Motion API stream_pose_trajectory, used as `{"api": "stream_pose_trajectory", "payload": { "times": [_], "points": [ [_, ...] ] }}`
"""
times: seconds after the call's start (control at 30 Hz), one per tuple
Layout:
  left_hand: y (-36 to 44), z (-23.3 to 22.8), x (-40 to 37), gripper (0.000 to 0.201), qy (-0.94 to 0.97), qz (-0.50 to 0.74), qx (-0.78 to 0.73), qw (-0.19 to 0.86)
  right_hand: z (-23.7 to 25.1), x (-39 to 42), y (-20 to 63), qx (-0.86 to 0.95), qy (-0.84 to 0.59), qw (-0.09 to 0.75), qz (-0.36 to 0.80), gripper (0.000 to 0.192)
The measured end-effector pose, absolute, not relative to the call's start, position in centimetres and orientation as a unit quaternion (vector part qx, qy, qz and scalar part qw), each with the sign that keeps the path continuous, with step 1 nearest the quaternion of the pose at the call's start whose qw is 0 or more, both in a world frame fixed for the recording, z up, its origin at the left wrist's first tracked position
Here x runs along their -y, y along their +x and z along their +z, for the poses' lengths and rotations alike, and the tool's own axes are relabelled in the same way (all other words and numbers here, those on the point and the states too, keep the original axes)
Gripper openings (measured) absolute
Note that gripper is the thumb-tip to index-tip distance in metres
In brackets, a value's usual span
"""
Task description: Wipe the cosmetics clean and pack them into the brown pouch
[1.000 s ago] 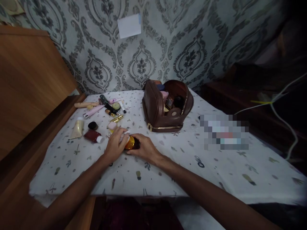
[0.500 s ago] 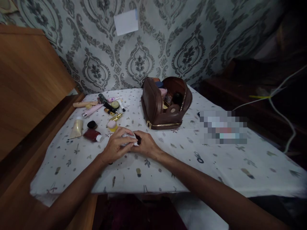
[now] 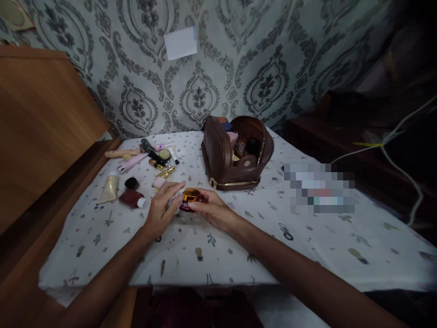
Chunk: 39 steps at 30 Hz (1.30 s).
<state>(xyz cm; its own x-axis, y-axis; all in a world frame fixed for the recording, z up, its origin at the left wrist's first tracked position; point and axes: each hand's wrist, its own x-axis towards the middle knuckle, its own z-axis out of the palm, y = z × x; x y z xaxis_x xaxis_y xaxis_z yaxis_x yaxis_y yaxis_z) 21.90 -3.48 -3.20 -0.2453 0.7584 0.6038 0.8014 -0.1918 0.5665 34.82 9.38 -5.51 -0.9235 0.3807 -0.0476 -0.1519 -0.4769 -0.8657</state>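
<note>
My right hand (image 3: 215, 210) grips a small dark cosmetic jar (image 3: 188, 200) with a shiny gold lid, thumb on its near side. Pressed against the jar's left side is a white tissue or cloth (image 3: 173, 205), held in the curled fingers of my left hand (image 3: 161, 207). Both hands are just above the front part of the table. Close behind my left hand sits a small jar with a pale pink lid (image 3: 159, 182), partly hidden by the fingers. A dark red bottle with a white cap (image 3: 132, 198) lies to the left.
An open brown cosmetic bag (image 3: 235, 164) with several items inside stands behind my hands. At the left are a cream tube (image 3: 109, 187), a round black container (image 3: 131, 183) and a pile of tubes and sticks. A blurred-out object (image 3: 317, 187) lies at the right.
The jar has turned so its gold lid and dark label now show, where my fingers hid most of it before. My right hand has shifted slightly right. The view has tilted up a little.
</note>
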Motion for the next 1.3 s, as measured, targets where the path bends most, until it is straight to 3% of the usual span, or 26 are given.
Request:
{"api": "stream_pose_trajectory", "payload": {
  "times": [0.27, 0.47, 0.63, 0.83, 1.0, 1.17, 1.3],
  "points": [
    [21.4, -3.9, 3.0, 0.041, -0.569, -0.459, 0.679, -0.070, -5.4, -9.6, 34.9, 0.543, -0.088, 0.180, 0.816, 0.058],
    [21.5, -4.0, 2.8, 0.046, -0.566, -0.444, 0.686, -0.107, -6.5, -9.6, 34.4, 0.585, -0.143, 0.231, 0.764, 0.084],
    [22.0, -4.2, 3.0, 0.040, -0.558, -0.425, 0.711, -0.037, -6.7, -9.7, 34.3, 0.656, -0.201, 0.283, 0.670, 0.060],
    [22.7, -4.1, 3.2, 0.021, -0.609, -0.400, 0.680, 0.083, -6.2, -9.7, 34.5, 0.677, -0.213, 0.291, 0.642, 0.048],
    [22.6, -3.8, 3.3, 0.027, -0.678, -0.366, 0.615, 0.168, -6.6, -9.6, 34.5, 0.692, -0.199, 0.283, 0.634, 0.040],
    [22.9, -3.5, 3.3, 0.024, -0.697, -0.328, 0.618, 0.158, -6.4, -9.3, 34.9, 0.778, -0.182, 0.272, 0.537, 0.036],
    [22.7, -3.3, 3.1, 0.026, -0.641, -0.339, 0.682, 0.090, -6.1, -9.1, 35.2, 0.815, -0.162, 0.267, 0.488, 0.039]
  ]
}}
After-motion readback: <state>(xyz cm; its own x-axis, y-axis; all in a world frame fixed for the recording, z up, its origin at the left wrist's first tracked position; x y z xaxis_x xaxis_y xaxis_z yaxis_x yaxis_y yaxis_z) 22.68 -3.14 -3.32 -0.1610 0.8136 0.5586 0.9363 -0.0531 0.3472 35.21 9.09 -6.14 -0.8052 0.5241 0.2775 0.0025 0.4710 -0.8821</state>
